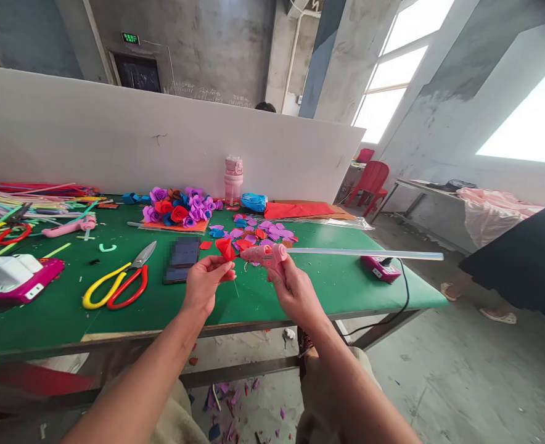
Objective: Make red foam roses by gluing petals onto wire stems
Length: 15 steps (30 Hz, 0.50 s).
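Pinched in my left hand (208,280) is a red paper flower (225,248), with a thin stem hanging below the fingers. My right hand (295,288) grips a pink glue gun (267,254) by its handle. Its nozzle points left and comes close to the flower; whether they touch I cannot tell. A long clear glue stick (365,251) sticks out of the gun's back end. Behind both hands lie loose purple, red and blue paper petals (275,231). Finished paper roses (179,209), mostly purple, are heaped at the back.
On the green table (171,314) are scissors (124,277), a phone (181,260), a second glue gun (71,227) and power strips (381,268). A pink bottle (233,180) stands by a white partition (161,135). A cord hangs off the right edge; a person in a dark skirt (517,265) is at right.
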Available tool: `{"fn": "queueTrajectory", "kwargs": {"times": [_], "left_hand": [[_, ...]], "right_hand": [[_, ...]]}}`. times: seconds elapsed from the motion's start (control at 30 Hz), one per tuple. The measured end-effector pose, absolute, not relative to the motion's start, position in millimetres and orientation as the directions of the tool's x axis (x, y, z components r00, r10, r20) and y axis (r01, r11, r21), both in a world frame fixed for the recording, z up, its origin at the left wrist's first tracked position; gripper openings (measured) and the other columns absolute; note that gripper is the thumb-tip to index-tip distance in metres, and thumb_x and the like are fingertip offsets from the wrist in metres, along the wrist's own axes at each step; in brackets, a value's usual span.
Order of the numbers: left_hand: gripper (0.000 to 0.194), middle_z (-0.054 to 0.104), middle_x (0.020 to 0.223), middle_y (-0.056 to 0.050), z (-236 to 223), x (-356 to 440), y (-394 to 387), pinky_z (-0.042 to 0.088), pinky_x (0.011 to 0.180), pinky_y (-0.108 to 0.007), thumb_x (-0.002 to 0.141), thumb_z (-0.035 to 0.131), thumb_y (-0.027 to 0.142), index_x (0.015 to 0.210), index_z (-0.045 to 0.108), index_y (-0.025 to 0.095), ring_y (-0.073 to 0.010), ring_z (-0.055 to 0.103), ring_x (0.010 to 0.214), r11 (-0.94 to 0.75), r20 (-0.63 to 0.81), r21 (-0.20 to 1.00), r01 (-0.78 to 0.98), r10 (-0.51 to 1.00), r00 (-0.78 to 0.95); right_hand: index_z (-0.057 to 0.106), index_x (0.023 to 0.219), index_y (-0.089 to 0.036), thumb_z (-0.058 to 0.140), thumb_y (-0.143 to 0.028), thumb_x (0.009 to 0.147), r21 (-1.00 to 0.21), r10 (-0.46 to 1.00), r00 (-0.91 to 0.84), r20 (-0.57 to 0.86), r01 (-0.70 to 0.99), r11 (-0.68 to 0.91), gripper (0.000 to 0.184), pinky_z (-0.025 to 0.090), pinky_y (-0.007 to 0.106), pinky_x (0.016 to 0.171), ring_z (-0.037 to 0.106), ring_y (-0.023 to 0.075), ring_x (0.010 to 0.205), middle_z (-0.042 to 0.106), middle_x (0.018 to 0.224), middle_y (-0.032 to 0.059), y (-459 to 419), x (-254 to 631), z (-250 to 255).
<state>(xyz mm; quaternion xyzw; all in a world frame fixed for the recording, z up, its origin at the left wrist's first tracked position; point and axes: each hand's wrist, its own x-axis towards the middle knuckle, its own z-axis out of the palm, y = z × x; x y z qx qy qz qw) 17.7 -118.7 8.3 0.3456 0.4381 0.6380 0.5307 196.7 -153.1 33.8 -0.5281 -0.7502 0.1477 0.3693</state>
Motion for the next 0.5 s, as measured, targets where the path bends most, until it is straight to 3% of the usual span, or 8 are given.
{"fn": "queueTrajectory", "kwargs": {"times": [0.13, 0.2, 0.33, 0.4, 0.5], "left_hand": [[0.031, 0.066, 0.063, -0.001, 8, 18, -119, 0.051, 0.059, -0.028, 0.050, 0.081, 0.024, 0.072, 0.063, 0.011, -0.0110, 0.059, 0.053, -0.053, -0.026, 0.924, -0.380, 0.979, -0.201], [0.030, 0.067, 0.064, -0.002, 9, 18, -119, 0.051, 0.059, -0.027, 0.051, 0.081, 0.023, 0.072, 0.063, 0.011, -0.0109, 0.059, 0.053, -0.034, -0.049, 0.913, -0.407, 0.980, -0.193], [0.022, 0.069, 0.068, -0.004, 9, 15, -118, 0.053, 0.060, -0.025, 0.055, 0.078, 0.016, 0.071, 0.064, 0.011, -0.0105, 0.061, 0.055, 0.063, -0.138, 0.854, -0.516, 0.984, -0.109], [0.018, 0.069, 0.069, -0.005, 9, 15, -118, 0.053, 0.059, -0.023, 0.057, 0.076, 0.011, 0.071, 0.064, 0.012, -0.0104, 0.062, 0.057, 0.124, -0.187, 0.815, -0.566, 0.981, -0.055], [0.015, 0.070, 0.069, -0.006, 9, 16, -118, 0.054, 0.057, -0.020, 0.061, 0.073, 0.006, 0.072, 0.065, 0.012, -0.0093, 0.062, 0.056, 0.203, -0.236, 0.754, -0.625, 0.971, 0.031]], "right_hand": [[0.044, 0.123, -0.016, 0.039, -0.029, 0.088, -0.638, 0.901, -0.157, 0.404, 0.658, 0.400, 0.038, 0.039, 0.027, 0.057, 0.056, 0.0179, 0.061, 0.066, 0.077, 0.0050, -152, 197, 32], [0.048, 0.116, -0.018, 0.041, -0.031, 0.087, -0.710, 0.911, -0.136, 0.388, 0.587, 0.390, 0.033, 0.039, 0.026, 0.055, 0.054, 0.0155, 0.058, 0.065, 0.077, 0.0039, -149, 199, 31], [0.050, 0.099, -0.019, 0.047, -0.042, 0.084, -0.954, 0.973, -0.118, 0.199, 0.205, 0.220, 0.027, 0.035, 0.021, 0.042, 0.042, 0.0070, 0.042, 0.064, 0.080, 0.0011, -143, 207, 31], [0.049, 0.094, -0.019, 0.054, -0.044, 0.079, -0.994, 0.987, -0.131, 0.090, 0.042, 0.097, 0.029, 0.034, 0.020, 0.039, 0.038, 0.0044, 0.039, 0.064, 0.081, 0.0001, -140, 214, 30], [0.053, 0.094, -0.019, 0.064, -0.040, 0.071, -0.997, 0.990, -0.140, 0.016, -0.074, 0.006, 0.033, 0.033, 0.019, 0.039, 0.036, 0.0027, 0.039, 0.065, 0.082, -0.0002, -137, 225, 30]]}}
